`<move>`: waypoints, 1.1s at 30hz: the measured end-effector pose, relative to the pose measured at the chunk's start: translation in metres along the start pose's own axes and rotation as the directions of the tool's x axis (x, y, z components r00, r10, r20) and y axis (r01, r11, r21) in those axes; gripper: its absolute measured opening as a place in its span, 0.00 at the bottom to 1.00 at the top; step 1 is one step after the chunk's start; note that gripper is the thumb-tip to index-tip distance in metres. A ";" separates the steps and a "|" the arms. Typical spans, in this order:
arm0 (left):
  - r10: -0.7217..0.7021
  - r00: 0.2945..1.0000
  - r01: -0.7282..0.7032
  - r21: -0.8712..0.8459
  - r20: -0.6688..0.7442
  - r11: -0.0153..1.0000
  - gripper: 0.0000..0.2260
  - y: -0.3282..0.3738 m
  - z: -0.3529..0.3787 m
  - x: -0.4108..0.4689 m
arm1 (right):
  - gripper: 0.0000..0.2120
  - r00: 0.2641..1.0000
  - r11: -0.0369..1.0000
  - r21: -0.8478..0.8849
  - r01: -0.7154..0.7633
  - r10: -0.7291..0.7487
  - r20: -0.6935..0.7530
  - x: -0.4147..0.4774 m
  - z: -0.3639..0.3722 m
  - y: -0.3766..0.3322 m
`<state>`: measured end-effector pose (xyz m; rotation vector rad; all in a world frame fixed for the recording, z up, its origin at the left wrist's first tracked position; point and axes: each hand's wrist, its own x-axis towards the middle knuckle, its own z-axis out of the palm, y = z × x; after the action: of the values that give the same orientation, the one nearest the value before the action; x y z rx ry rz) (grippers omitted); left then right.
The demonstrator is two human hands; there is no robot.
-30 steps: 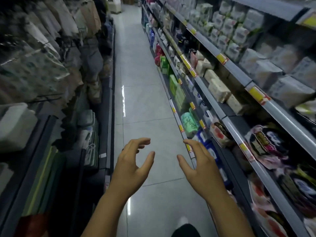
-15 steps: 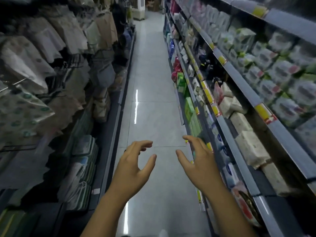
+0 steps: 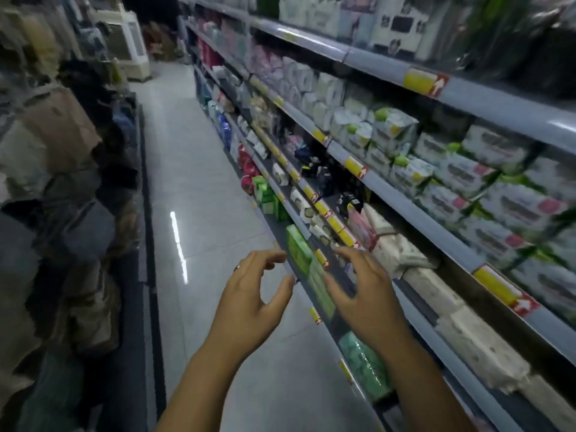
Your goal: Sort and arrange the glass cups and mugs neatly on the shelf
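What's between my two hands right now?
Head view: nothing held between left hand and right hand; green plastic packets and a yellow price tag show behind.

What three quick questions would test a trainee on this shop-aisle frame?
1. True or false: the left hand grips a glass mug.
2. The green packs just beyond the fingertips sit on: A) the floor, B) the right-side shelving, C) the left-side rack.
3. Fill in: the right hand holds ___.

Key: 1 false, both hands are held out with fingers loosely curled and nothing in them; 2 B; 3 nothing.
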<state>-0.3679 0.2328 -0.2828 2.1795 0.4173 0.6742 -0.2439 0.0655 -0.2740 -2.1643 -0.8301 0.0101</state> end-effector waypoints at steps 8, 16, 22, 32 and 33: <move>0.336 0.922 -0.308 -0.162 0.192 0.937 0.13 0.031 0.016 0.171 | 0.19 0.956 0.987 -0.104 -0.125 0.092 -0.277 0.103 -0.039 -0.018; 0.593 0.770 -0.518 -0.311 0.237 0.797 0.15 0.114 0.080 0.279 | 0.20 0.845 0.961 -0.236 -0.144 -0.005 -0.535 0.163 -0.146 -0.014; 0.670 0.727 -0.584 -0.379 0.150 0.718 0.14 0.187 0.102 0.356 | 0.19 0.770 0.920 -0.364 -0.145 -0.127 -0.626 0.202 -0.226 -0.020; 0.763 0.632 -0.689 -0.354 0.133 0.632 0.17 0.226 0.143 0.469 | 0.17 0.655 0.832 -0.396 -0.389 -0.052 -0.754 0.259 -0.269 -0.001; 0.782 0.605 -0.700 -0.367 0.150 0.612 0.19 0.229 0.149 0.473 | 0.18 0.615 0.815 -0.375 -0.441 -0.030 -0.788 0.261 -0.271 0.003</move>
<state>0.1164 0.2353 -0.0301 2.0815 -0.7912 0.7570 0.0356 0.0269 -0.0247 -2.4171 -0.0259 -1.0975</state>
